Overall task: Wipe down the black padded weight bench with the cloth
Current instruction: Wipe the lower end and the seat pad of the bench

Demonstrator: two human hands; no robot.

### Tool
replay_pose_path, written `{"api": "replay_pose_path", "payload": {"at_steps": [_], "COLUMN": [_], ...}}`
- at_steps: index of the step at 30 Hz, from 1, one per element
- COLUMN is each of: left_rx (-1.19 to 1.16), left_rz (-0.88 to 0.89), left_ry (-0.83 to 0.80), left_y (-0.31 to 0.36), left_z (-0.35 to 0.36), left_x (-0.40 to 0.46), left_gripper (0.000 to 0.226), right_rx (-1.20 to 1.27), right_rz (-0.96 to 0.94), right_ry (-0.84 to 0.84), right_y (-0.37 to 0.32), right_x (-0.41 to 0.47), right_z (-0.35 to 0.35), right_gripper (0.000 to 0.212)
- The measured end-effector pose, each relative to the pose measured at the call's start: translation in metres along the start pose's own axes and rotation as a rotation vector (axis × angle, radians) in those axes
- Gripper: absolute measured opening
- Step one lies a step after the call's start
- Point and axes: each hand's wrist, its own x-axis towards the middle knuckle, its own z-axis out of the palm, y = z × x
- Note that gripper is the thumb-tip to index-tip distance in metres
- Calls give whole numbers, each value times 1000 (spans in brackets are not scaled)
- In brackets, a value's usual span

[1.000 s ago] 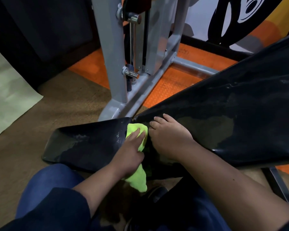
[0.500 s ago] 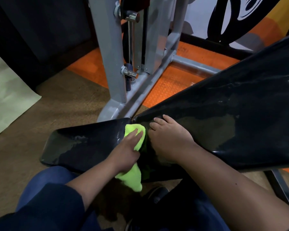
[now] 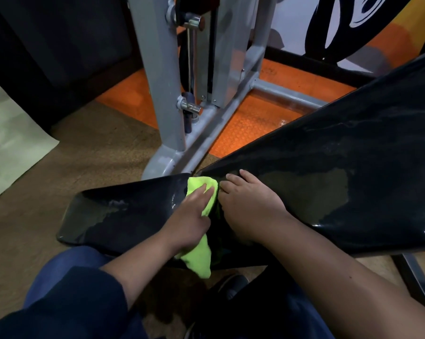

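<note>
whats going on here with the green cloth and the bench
A person is wiping a black padded bench. The left hand presses a bright green cloth into the gap where the seat pad meets the back pad, with straight fingers on top of the cloth. The right hand rests flat on the lower end of the back pad, beside the cloth. Both pads show wet streaks, so the wiping looks partly done.

Grey machine frame (image 3: 172,99) crowds the bench (image 3: 329,167) beyond its seam.
</note>
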Motion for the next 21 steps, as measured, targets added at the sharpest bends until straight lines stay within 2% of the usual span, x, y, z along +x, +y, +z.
{"api": "replay_pose_path", "payload": {"at_steps": [6,9,13,18,21], "left_rx": [1,23,-10,22,10], "left_rz": [-37,2,-71,-15,-67], "left_ry": [44,1,8,-2,-7], "left_y": [11,5,6,6,2], "left_z": [-12,-8,-17,-13,-20], "left_x": [27,21,37,32,46], "left_gripper": [78,80,79,80,80], "right_rx": [25,19,17,32,19], "right_rz": [15,9,4,13,9], "right_ry": [18,21,26,36,43], "right_y": [0,1,1,0,1], "right_x": [2,1,2,1,1], "right_z": [0,1,1,1,0], "right_gripper": [51,51,48,50,47]}}
